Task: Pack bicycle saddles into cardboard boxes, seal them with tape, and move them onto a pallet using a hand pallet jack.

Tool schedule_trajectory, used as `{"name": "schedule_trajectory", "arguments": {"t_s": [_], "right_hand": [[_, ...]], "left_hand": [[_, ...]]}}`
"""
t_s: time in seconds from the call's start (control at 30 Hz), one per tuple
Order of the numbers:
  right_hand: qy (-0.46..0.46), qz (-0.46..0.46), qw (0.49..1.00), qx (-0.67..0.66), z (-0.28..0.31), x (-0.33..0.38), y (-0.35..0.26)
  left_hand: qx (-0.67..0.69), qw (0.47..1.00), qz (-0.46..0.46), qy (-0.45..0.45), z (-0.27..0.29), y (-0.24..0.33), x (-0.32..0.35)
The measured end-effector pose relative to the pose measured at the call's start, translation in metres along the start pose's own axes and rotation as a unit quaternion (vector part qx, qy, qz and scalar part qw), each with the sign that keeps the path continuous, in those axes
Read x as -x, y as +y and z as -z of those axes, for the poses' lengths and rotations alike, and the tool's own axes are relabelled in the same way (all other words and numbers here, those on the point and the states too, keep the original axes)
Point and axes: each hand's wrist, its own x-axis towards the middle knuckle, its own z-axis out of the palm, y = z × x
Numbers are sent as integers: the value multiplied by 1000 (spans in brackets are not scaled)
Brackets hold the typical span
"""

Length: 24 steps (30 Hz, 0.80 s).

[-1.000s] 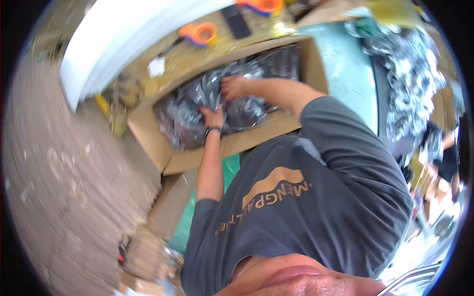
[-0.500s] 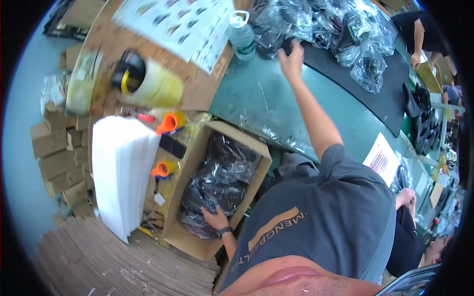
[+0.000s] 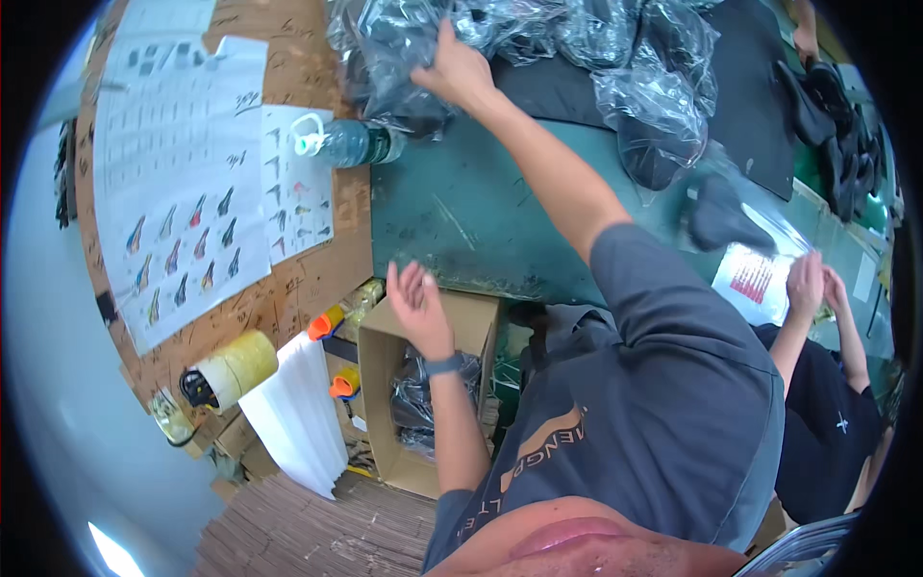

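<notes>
My right hand [image 3: 460,72] reaches to the far side of the green table, thumb and forefinger spread against a shoe in a clear plastic bag [image 3: 389,62]. The other fingers are partly hidden, and I see no closed grip. More bagged dark shoes [image 3: 601,38] are heaped to its right. My left hand [image 3: 420,308], with a dark band on the wrist, hovers over a cardboard box [image 3: 377,409], empty, its fingers loosely bent and apart. Inside the box lie dark bagged items [image 3: 413,394], partly covered by my left forearm.
A water bottle [image 3: 356,142] is beside the bagged shoes. Printed sheets [image 3: 183,192] cover the wooden board at left. Orange tape dispensers [image 3: 327,323], white foam sheets [image 3: 298,409] and stacked flat cardboard [image 3: 308,529] are near the box. A co-worker's hands [image 3: 812,287] hold a bagged shoe at right.
My left hand has lifted off the bagged items in the box. The right hand has moved farther onto the bagged shoes. The whole view has turned.
</notes>
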Motion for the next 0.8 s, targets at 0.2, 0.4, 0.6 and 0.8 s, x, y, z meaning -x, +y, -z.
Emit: {"name": "schedule_trajectory", "arguments": {"t_s": [0.2,0.4,0.6,0.8], "right_hand": [[-40,-45,993,-99,56,212,82],[-513,-109,849,60,144,310,125],[83,-159,962,207,169,203,192],[-1,-154,900,407,93,177,204]], "left_hand": [[24,995,61,-81,-142,-31,-60],[-363,895,153,-207,-191,-131,26],[-457,776,135,-414,-131,-157,99],[-333,849,169,-374,-78,-131,132]]}}
